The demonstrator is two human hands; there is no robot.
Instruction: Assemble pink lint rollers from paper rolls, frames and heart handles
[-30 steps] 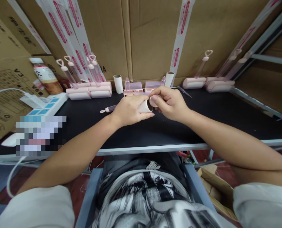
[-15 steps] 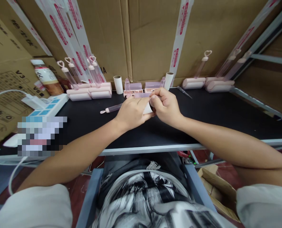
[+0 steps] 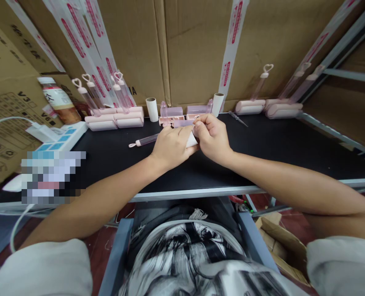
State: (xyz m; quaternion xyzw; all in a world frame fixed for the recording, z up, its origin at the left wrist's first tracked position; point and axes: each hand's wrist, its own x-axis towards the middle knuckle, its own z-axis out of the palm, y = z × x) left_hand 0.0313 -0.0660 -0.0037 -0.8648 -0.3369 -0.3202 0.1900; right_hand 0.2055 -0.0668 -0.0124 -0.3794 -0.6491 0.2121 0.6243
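Note:
My left hand (image 3: 173, 146) is wrapped around a white lint roller roll (image 3: 192, 140), held just above the black tabletop. At the roll's right end, the thumb and bent fingers of my right hand (image 3: 212, 137) pinch its rim; what lies under the fingertips is hidden. Behind my hands are open pink and translucent lint roller cases (image 3: 171, 112). A clear handle (image 3: 145, 141) with a loop at its end lies left of my left hand. Two more white rolls stand upright, one at the left (image 3: 152, 109) and one at the right (image 3: 217, 105).
Lint rollers with heart-topped handles stand at the back left (image 3: 128, 117) and back right (image 3: 250, 107). A small screwdriver (image 3: 238, 119) lies to the right. At the left are a drink bottle (image 3: 60, 100), a power strip (image 3: 63, 137) and a blurred-out object. Cardboard (image 3: 197, 49) backs the table.
The view has shifted very slightly. Both hands keep nearly the same grip on the roll, with only a slight movement of the right hand at its end.

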